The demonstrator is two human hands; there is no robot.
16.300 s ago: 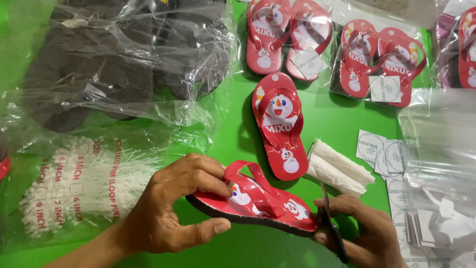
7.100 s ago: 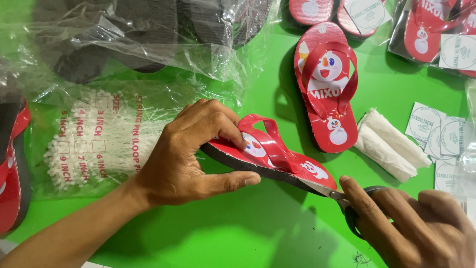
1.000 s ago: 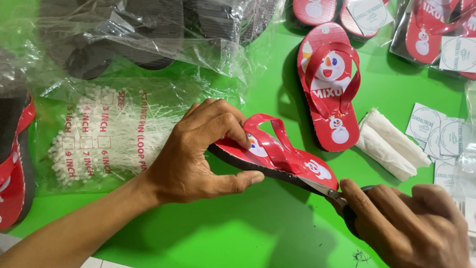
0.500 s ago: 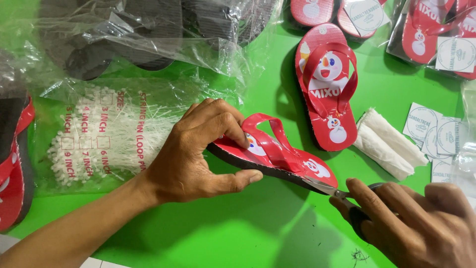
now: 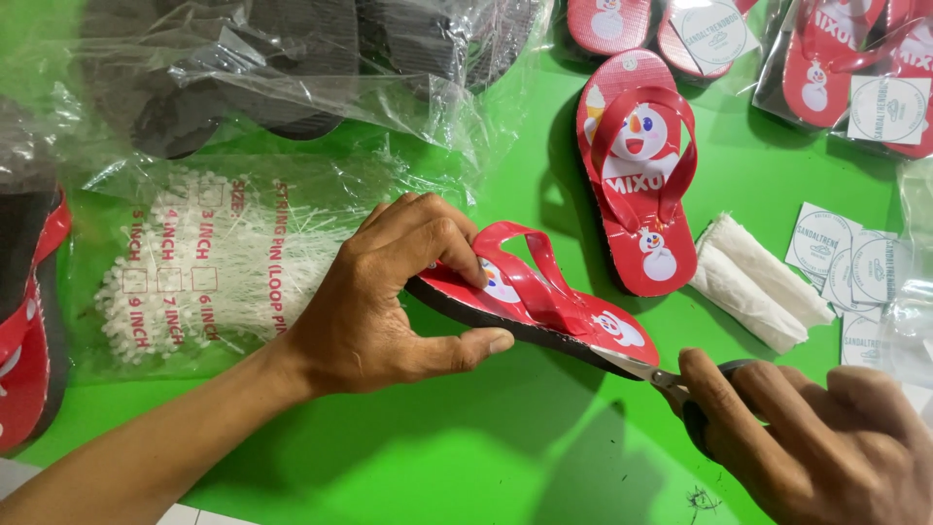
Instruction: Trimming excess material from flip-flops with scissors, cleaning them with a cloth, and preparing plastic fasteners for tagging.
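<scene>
We hold a red flip-flop on its edge above the green table, close to the middle of the view. Our left hand closes around its heel end: the fingers lie over the printed top and the thumb presses the black sole from under, so the grip is firm and nearly shut on the sandal. The red strap stands up free at about 1 o'clock from this hand.

Our right hand comes in from 4 o'clock and holds a pair of scissors. The fingers are wrapped around the dark handles, and only the short metal blades show. The blades touch the toe end of the sole; how wide they are open we cannot tell, because the hand covers the pivot side.

We judge that the trimming of the sole rim is in progress at the toe. The edge that faces us looks smooth, but the far edge is hidden, so we cannot say how much of the rim is left. Some tiny dark scraps lie on the table at 5 o'clock.

The second sandal of the pair lies flat at 1 o'clock, not packed. Behind it, at 12 to 2 o'clock, several pairs are already in clear bags with round labels. Loose round labels and a folded white cloth wait at 3 o'clock, and a bag of white loop pins lies at 9 o'clock. So tagging and bagging of this pair seems not yet done.
</scene>
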